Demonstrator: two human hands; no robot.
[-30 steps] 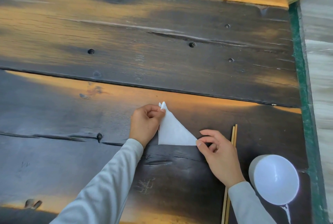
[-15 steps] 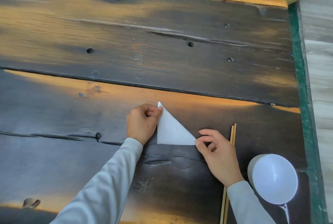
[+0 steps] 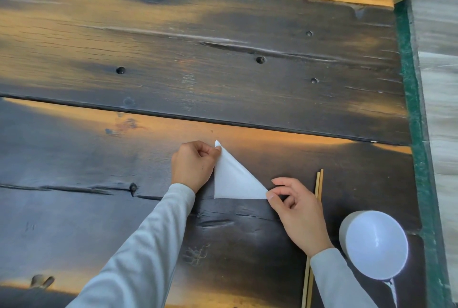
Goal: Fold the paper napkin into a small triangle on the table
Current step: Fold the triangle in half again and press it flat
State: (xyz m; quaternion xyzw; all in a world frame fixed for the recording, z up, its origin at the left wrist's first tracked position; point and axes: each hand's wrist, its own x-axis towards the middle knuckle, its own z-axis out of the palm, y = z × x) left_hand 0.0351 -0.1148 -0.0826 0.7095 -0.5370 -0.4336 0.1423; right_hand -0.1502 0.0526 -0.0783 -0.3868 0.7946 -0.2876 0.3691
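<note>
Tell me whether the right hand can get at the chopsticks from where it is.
Probably yes. The right hand pinches the napkin corner, and the chopsticks lie just beyond its knuckles with nothing between; it must release first.

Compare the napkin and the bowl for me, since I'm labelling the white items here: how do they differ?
The napkin is a flat triangle lying on the table; the bowl is round and hollow. The left hand pinches the napkin's top corner and the right hand its right corner; nothing touches the bowl. The napkin sits left of the chopsticks, the bowl right. Both are white.
</note>
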